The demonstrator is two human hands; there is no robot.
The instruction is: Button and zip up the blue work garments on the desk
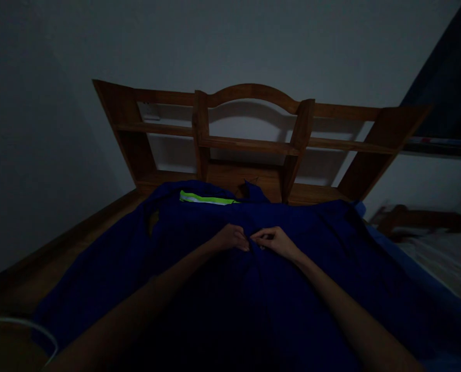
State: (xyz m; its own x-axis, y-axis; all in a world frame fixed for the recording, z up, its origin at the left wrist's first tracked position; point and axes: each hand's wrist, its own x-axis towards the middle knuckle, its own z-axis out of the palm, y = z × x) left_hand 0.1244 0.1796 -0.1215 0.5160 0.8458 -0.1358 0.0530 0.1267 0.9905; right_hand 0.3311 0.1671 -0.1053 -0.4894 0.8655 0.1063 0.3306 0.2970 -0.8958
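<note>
Blue garment (331, 268) spread wide over the bed, reaching from the near edge up to the foot of the headboard (249, 144), bunched a little at that far end. Behind it, wooden headboard with open shelves and an arched middle, standing against a pale wall (60, 103). Off to the right, a second bed (439, 258) with light bedding, well apart from the work and too dim to read closely. Along the left, bare wooden bed frame (79, 227) showing beside the cloth. Both forearms stretched forward over the garment, meeting at its middle. Left hand (230, 238) and right hand (276, 242) side by side, fingertips almost touching, each closed in a pinch on the same small ridge of cloth, apparently at the front opening. Impossible in this light to tell button from zip from plain fold there. Near the far end, a yellow-green reflective strip (205, 198) lying across the cloth, just left of centre. At the near left corner, a thin white cable (29, 325) curving over the wood. Judging by the grip, looks like fine finger work on that ridge, with the rest of the cloth lying loose and unarranged. Calls next for a steady two-handed pinch, small finger movements, and enough tension to keep the ridge from slipping back flat.
</note>
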